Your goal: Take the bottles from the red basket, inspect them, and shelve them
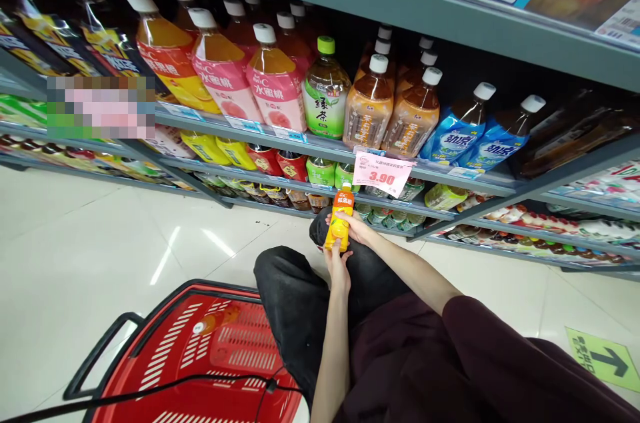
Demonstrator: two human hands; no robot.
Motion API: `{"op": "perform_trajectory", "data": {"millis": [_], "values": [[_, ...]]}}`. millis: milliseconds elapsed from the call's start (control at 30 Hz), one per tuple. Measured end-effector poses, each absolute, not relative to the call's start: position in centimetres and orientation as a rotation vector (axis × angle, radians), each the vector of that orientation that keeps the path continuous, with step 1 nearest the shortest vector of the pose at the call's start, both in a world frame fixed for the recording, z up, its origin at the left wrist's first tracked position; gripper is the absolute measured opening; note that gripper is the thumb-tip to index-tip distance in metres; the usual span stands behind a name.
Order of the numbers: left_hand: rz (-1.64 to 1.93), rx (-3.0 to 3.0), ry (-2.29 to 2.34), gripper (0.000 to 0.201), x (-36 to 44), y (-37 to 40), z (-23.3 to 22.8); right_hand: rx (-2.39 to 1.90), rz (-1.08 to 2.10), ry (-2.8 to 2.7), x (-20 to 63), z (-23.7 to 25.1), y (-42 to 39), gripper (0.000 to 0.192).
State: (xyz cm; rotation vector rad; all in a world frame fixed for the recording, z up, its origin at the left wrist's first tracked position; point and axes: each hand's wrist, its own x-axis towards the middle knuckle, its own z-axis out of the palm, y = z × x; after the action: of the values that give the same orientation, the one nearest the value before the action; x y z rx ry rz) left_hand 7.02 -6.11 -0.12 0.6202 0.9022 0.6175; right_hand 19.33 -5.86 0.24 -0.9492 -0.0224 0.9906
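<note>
Between both hands, over my bent knees, is a small orange juice bottle [340, 220] with a white cap and an orange-yellow label. My left hand [338, 264] grips the bottle at its lower end, thumb on the front. My right hand [356, 226] wraps its side from the right, fingers across the label. The bottle tilts with its cap toward the shelf. Just beyond it are the lower shelf rows and a pink price tag [383, 174] reading 3.90.
A red shopping basket [195, 356] stands on the floor at left, with an orange bottle [213, 324] inside and a black cable [165, 386] crossing over it. Large drink bottles [273, 80] line the shelf [320, 143] ahead. A green arrow sticker [603, 356] lies on the floor at right.
</note>
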Motion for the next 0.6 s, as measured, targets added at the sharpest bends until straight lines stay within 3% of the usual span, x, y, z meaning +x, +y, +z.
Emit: {"op": "perform_trajectory", "data": {"millis": [400, 600], "values": [[0.639, 0.602, 0.913, 0.057, 7.1, -6.1, -0.4, -0.994, 0.985, -0.068, 19.0, 0.4, -5.5, 0.045], [0.770, 0.831, 0.957, 0.085, 7.7, -7.7, -1.7, -0.990, 0.938, -0.009, 18.8, 0.0, -5.4, 0.042]]}}
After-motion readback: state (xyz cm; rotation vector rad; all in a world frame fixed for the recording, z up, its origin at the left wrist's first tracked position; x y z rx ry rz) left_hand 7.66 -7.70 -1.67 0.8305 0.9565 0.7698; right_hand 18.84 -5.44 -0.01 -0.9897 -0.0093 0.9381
